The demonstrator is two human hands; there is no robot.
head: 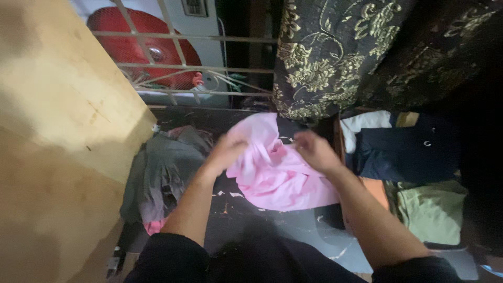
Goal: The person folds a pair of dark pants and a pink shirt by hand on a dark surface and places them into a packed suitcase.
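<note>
You stand over a dark, scratched surface (246, 209) in a dim room, with a red fan (141, 47) behind a metal grille at the upper left of the frame. Your left hand (226, 152) and right hand (314, 151) both pinch a pink cloth (277, 181) in the middle of the frame. Gray clothes (162, 173) lie just left of it. Folded dark and green clothes (419, 178) sit at the right.
</note>
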